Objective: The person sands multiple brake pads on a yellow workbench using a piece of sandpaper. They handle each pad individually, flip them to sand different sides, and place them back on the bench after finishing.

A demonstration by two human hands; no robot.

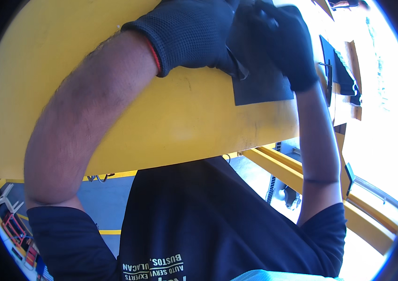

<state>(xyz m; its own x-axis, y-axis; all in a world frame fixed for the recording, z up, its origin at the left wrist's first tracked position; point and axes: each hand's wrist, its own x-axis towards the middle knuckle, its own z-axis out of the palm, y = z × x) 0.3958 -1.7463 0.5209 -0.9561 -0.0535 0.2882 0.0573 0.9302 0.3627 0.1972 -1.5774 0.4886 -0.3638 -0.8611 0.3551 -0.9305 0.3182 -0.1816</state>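
Note:
A dark, thin sheet (264, 91) lies against a broad, curved yellow panel (185, 117), its lower corner hanging straight and flat. My left hand (192, 37), in a black knit glove with a red cuff edge, rests on the panel at the sheet's left side. Its fingers are mostly hidden at the top of the view. Over the sheet's upper right is my right hand (292, 47), also black-gloved, with its fingers curled inward. Between the hands is a dark, raised piece or fold; what the right fingers grip is blurred and cannot be made out.
Scuffs mark the panel's lower edge. Yellow metal beams (278, 166) run below it at the right, above a grey floor (107, 199) with yellow lines. Dark pieces with a black handle (328, 82) sit beyond my right hand. Red and white items (14, 229) stand at lower left.

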